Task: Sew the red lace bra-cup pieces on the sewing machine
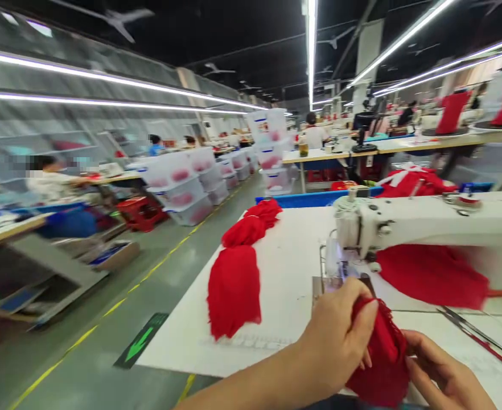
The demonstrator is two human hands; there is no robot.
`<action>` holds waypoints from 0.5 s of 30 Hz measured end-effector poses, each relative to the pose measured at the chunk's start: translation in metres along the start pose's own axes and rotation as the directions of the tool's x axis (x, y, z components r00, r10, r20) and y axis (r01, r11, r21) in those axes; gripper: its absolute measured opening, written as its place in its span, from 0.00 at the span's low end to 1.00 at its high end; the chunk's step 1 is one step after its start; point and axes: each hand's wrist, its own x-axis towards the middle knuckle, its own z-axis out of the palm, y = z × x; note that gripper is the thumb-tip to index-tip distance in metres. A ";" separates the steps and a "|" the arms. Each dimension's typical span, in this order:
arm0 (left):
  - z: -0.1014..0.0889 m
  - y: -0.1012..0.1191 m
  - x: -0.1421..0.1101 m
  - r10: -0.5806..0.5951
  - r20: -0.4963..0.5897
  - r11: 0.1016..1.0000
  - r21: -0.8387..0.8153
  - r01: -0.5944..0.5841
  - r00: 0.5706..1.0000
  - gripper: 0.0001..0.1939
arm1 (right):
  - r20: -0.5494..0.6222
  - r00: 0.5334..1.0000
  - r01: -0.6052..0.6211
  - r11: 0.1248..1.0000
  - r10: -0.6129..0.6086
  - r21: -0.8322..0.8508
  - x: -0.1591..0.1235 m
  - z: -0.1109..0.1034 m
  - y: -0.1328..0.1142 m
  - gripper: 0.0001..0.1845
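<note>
My left hand [340, 330] pinches the upper edge of a piece of red fabric [379, 364] just in front of the sewing machine's needle area. On the fabric's right edge, my right hand [443, 370] has its thumb and fingers closed. The white sewing machine [404, 219] stands behind both hands, and its presser foot is partly hidden by my left hand. Another red fabric piece [434, 276] lies under the machine's arm. To the left on the white table [285, 273], a red fabric stack [236, 290] lies beside bunched red pieces [251, 225].
Scissors [481, 336] with red handles lie right of my right hand. A blue-edged bin with red cloth [417, 181] stands behind the machine. Stacked clear plastic boxes [182, 176] line the aisle [148, 296] at left. Other people work at tables farther off.
</note>
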 end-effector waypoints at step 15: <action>0.074 -0.035 0.056 0.164 0.388 0.777 0.515 -0.361 0.907 0.16 | -0.258 0.874 0.023 0.566 -0.411 -0.824 0.067 -0.104 -0.021 0.19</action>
